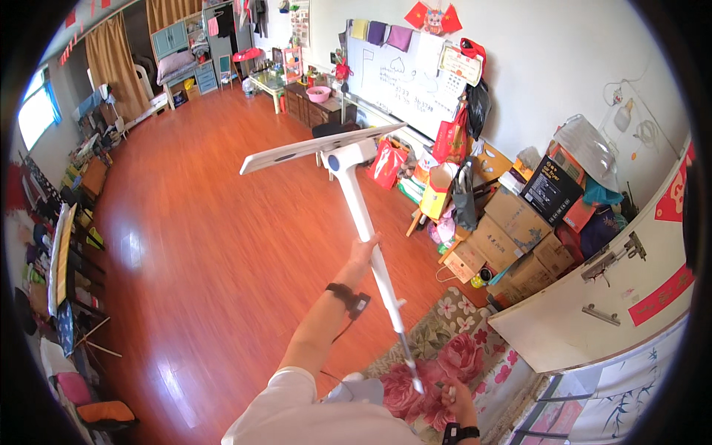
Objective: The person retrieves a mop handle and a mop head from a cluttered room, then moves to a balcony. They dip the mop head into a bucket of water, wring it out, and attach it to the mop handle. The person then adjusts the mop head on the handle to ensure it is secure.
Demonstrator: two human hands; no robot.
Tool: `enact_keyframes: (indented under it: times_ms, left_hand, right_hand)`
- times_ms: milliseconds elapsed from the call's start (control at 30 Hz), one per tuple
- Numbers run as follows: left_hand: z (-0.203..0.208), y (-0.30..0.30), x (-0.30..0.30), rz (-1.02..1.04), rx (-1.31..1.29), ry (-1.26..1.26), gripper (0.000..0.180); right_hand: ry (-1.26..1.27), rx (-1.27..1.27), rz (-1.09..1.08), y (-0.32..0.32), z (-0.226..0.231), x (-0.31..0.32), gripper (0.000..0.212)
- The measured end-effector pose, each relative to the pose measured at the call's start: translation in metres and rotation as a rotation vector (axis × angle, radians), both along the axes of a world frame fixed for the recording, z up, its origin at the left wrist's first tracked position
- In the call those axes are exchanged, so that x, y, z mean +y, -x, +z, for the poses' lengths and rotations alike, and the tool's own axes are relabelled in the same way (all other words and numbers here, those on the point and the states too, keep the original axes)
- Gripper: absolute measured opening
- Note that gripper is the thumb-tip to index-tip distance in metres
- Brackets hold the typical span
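Observation:
My left hand [362,251] is wrapped round a long white pole [385,285]. At the pole's upper end is a flat, rectangular white head [297,150], raised and tilted, joined by a white bracket with a round blue disc. The pole slants down toward me and narrows to a thin metal rod [406,350] with a white tip. Just right of that tip, my right hand [458,400] is closed, its fingers curled together. Something small and pale shows at those fingers, too small to make out. Both wrists wear black bands.
A floral mat [445,319] lies before the open door [586,311] at right. Stacked cardboard boxes [497,237] and bags line the right wall below a whiteboard [404,78]. Clutter and a folding stand [93,337] run along the left. Red-brown floor [208,222] stretches between.

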State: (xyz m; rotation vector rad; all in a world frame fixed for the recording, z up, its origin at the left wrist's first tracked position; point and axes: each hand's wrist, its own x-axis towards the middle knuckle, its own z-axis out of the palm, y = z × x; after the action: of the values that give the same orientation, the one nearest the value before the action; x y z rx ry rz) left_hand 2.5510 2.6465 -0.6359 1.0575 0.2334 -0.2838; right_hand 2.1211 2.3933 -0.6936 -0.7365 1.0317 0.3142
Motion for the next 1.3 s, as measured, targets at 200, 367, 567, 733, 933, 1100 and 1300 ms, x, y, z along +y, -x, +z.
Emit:
enact_keyframes:
  times_ms: [200, 367, 567, 733, 933, 1100, 1300]
  left_hand:
    - [0.004, 0.001, 0.030, -0.217, -0.242, -0.629, 0.029]
    - [0.079, 0.039, 0.005, -0.292, -0.313, -0.474, 0.028]
    - [-0.023, -0.001, -0.077, -0.352, -0.849, -1.076, 0.021]
    - [-0.050, 0.053, -0.209, -0.669, -0.922, -1.097, 0.016]
    - [-0.123, 0.250, -0.419, -0.921, -0.827, -0.921, 0.028]
    - [-0.176, 0.521, -0.471, -1.518, -0.867, -0.723, 0.041]
    - [-0.181, 0.771, -0.386, -1.833, -1.253, -0.764, 0.047]
  right_hand:
    - [0.394, -0.415, 0.220, -0.096, 0.125, 0.026, 0.029]
    - [0.040, -0.724, 0.151, -0.158, 0.199, 0.033, 0.034]
    - [0.221, -0.672, 0.223, -0.180, 0.207, -0.010, 0.024]
    - [-0.187, -0.702, -0.087, -0.121, 0.158, -0.130, 0.035]
    - [-0.164, -0.615, -0.482, 0.103, 0.126, -0.308, 0.008]
    - [0.128, -0.721, -0.739, 0.400, 0.092, -0.287, 0.017]
    - [0.380, -0.558, -1.031, 0.641, 0.080, -0.106, 0.026]
